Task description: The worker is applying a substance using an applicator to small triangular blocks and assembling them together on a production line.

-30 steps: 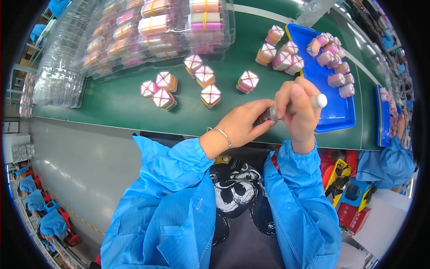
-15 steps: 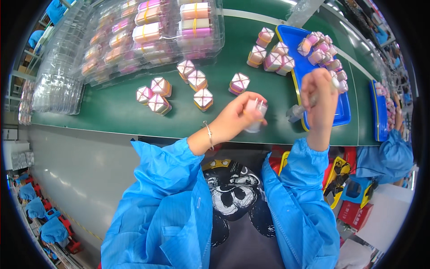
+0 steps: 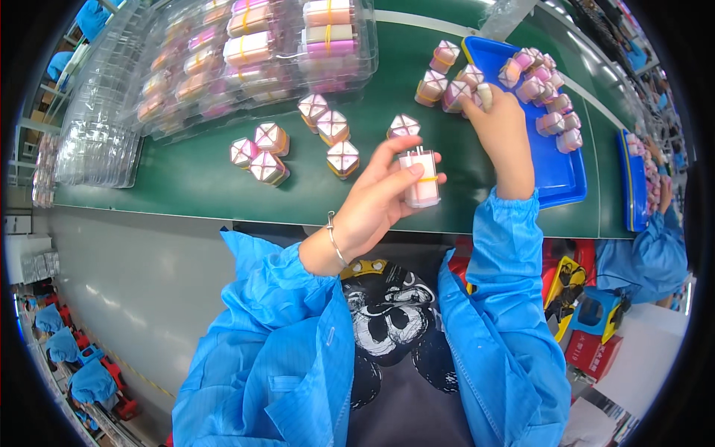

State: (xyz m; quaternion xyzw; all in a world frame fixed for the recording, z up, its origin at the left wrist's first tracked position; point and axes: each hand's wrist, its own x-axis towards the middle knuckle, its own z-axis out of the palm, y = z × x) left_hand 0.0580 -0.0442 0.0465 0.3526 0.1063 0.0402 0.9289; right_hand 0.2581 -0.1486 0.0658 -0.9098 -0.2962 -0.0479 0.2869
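Upright in my left hand is a white and pale pink charger plug in a clear case, with a yellow band round it and two prongs on top; my thumb presses its front. My right hand reaches to the boxed plugs beside the blue tray. Its thumb and a finger with a white cover come together there; whatever lies between them is mostly hidden. Just beyond my left fingers stands another boxed plug with a crossed white top. Further left are two small groups of similar boxed plugs.
The blue tray at right holds several pink and white plugs. Clear plastic trays of banded plugs lie at back left, beside stacked clear trays. Another blue tray stands far right, near a co-worker's blue sleeve.
My right hand has moved left and away from me, from over the blue tray's near part to the boxed plugs. The plug in my left hand now stands upright and shows sharply.
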